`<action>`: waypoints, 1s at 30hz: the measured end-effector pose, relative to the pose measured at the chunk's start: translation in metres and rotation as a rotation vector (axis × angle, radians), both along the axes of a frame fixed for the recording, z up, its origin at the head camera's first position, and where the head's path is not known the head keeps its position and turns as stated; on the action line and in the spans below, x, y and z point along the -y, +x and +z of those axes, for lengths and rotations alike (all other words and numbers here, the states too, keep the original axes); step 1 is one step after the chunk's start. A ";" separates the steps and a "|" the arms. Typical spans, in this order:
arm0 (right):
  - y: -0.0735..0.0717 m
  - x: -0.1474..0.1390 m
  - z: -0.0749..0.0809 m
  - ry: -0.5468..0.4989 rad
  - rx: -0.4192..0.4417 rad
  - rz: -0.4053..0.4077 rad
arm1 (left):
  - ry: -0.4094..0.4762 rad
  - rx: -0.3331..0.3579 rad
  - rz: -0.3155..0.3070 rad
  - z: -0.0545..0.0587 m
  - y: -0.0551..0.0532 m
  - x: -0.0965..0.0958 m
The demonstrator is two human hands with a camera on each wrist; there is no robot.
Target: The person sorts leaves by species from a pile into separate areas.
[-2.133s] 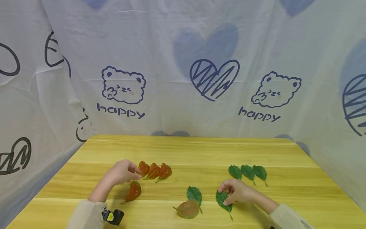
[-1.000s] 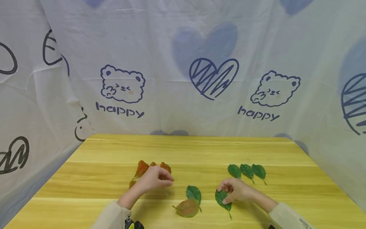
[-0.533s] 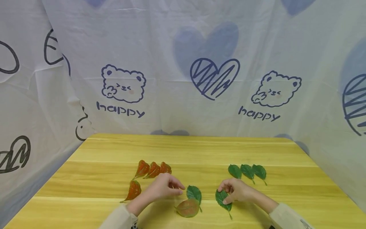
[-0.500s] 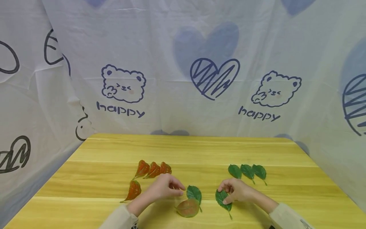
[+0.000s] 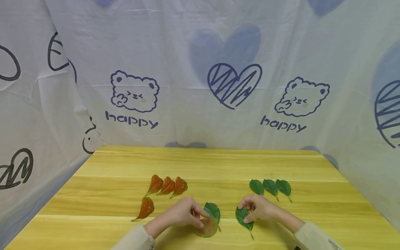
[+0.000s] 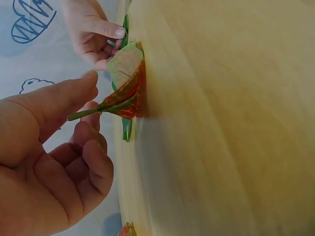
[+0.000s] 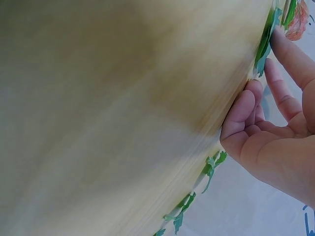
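Observation:
My left hand (image 5: 187,212) is over a reddish-brown leaf (image 5: 211,228) in the head view, thumb and index fingertips at its left end. In the left wrist view the leaf's green stem (image 6: 83,114) lies between thumb and fingers, which stand apart. This leaf overlaps a green toothed leaf (image 5: 212,210) behind it. My right hand (image 5: 258,208) holds another green leaf (image 5: 242,217) between thumb and index finger, low over the table; in the right wrist view the thumb touches this leaf (image 7: 266,44), other fingers curled below.
Three red leaves (image 5: 168,185) form a row on the wooden table (image 5: 218,166) at left, with one more red leaf (image 5: 146,207) nearer. Three green leaves (image 5: 270,187) line up at right. A white curtain (image 5: 181,45) with blue drawings hangs behind.
My left hand has moved right and nearer, from the red leaves to the reddish-brown leaf. The leftmost red leaf in the row has turned slightly. My right hand has stayed at its green leaf.

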State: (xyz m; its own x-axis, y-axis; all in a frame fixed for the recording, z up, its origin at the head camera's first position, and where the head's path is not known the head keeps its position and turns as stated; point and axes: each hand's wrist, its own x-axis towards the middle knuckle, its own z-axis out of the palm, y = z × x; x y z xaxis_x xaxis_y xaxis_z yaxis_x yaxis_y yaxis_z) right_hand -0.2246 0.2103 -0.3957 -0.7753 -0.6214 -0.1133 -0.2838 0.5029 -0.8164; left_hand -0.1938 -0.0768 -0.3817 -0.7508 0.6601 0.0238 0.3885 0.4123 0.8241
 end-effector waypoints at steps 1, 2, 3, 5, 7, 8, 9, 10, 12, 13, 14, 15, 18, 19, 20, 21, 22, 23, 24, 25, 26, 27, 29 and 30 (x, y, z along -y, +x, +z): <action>0.000 0.000 0.000 0.000 0.001 0.000 | -0.003 0.010 -0.002 -0.001 0.000 0.000; 0.000 0.000 0.000 0.000 0.004 -0.001 | -0.003 0.023 -0.007 -0.001 0.000 0.000; 0.000 0.000 0.000 0.000 0.006 -0.003 | -0.003 0.039 -0.009 -0.002 0.000 0.000; 0.000 0.000 0.000 -0.001 0.008 -0.002 | -0.014 0.053 -0.011 -0.003 0.000 0.000; 0.000 0.000 0.000 -0.003 0.011 -0.003 | -0.039 0.061 -0.002 -0.003 0.001 0.000; 0.000 0.000 0.000 -0.005 0.012 -0.003 | -0.053 0.059 0.003 -0.004 0.001 0.000; 0.000 0.000 0.000 -0.006 0.012 -0.001 | -0.070 0.056 0.010 -0.004 0.002 -0.001; 0.000 0.001 0.000 -0.009 0.011 0.002 | -0.087 0.048 0.016 -0.005 0.002 -0.001; 0.001 0.001 0.001 -0.010 0.010 0.003 | -0.112 0.046 0.027 -0.005 0.003 -0.001; 0.001 0.001 0.001 -0.007 0.008 0.001 | -0.120 0.046 0.028 -0.006 0.003 -0.001; 0.001 0.001 0.001 -0.006 0.004 0.003 | -0.129 0.044 0.029 -0.006 0.003 -0.001; 0.001 0.001 0.001 -0.002 0.003 0.003 | -0.134 0.045 0.029 -0.006 0.003 -0.001; 0.001 0.001 0.002 0.010 -0.004 0.008 | -0.147 0.060 0.031 -0.005 0.003 -0.001; 0.000 0.001 0.002 0.014 -0.005 0.010 | -0.151 0.066 0.033 -0.004 0.002 -0.001; 0.000 0.001 0.003 0.015 -0.008 0.017 | -0.154 0.075 0.037 -0.004 0.002 -0.001; 0.000 0.001 0.004 0.021 -0.011 0.021 | -0.157 0.085 0.039 -0.004 0.002 -0.001; 0.000 0.002 0.005 0.029 -0.014 0.025 | -0.160 0.093 0.043 -0.003 0.001 -0.001; -0.001 0.002 0.006 0.033 -0.013 0.028 | -0.165 0.098 0.046 -0.003 0.001 0.000; -0.001 0.002 0.007 0.040 -0.007 0.029 | -0.167 0.102 0.048 -0.003 0.001 0.000; -0.001 0.003 0.007 0.044 -0.001 0.030 | -0.172 0.104 0.049 -0.003 0.001 0.000; -0.001 0.003 0.008 0.050 0.000 0.033 | -0.176 0.104 0.047 -0.003 0.000 0.000; -0.002 0.004 0.009 0.054 0.002 0.033 | -0.182 0.104 0.048 -0.003 0.000 0.000; -0.003 0.005 0.010 0.060 -0.011 0.026 | -0.190 0.105 0.047 -0.003 0.000 -0.001; -0.004 0.006 0.010 0.062 -0.027 0.021 | -0.193 0.105 0.047 -0.002 0.000 -0.001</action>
